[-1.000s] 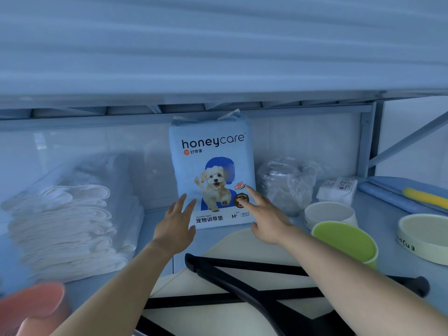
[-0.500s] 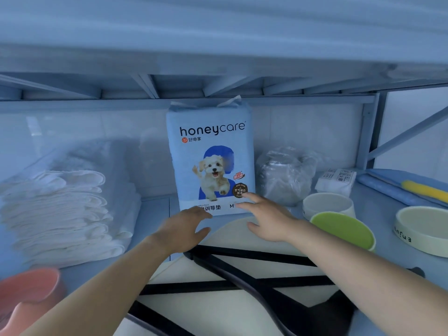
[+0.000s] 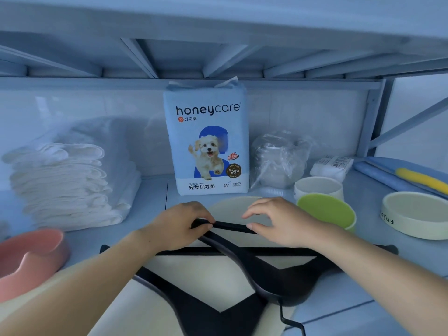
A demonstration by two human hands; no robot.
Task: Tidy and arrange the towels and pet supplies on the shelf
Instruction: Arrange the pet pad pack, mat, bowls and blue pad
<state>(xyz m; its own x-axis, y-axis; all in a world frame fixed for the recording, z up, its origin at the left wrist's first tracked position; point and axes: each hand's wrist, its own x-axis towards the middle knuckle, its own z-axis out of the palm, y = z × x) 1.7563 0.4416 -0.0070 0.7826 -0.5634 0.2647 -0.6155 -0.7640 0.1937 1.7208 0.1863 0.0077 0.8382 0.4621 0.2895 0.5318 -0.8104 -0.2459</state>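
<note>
The black fabric strap (image 3: 228, 226) lay at the front of the pale-blue metal shelf (image 3: 150, 209), stretched across the far edge of a flat cream oval pad (image 3: 232, 209). Its held stretch ran left to right, dipping slightly toward the right, and further black bands crossed the pad nearer the camera. The left hand (image 3: 179, 226) pinched the strap's left end between thumb and curled fingers. The right hand (image 3: 283, 224) had its thumb against the strap's right end, with its fingers arched above. Whether it actually gripped could not be told.

Behind the pad, the pale-blue honeycare pack of training pads (image 3: 207, 141) stood upright against the back wall, long axis vertical, printed dog facing forward. A stack of folded white towels (image 3: 65, 187) sat to its left, and a crumpled clear plastic bag (image 3: 278, 158) to its right. A round green bowl (image 3: 324, 209) stood just beside the right hand, with a cream cup (image 3: 317, 187) behind it. A pink bowl (image 3: 29, 260) sat at the front left.

A second earlier, both hands had been up at the pack's lower front with fingers spread. Half a second earlier they had dropped to its base. Now they were off the pack and on the strap. The pack remained in the same spot.
</note>
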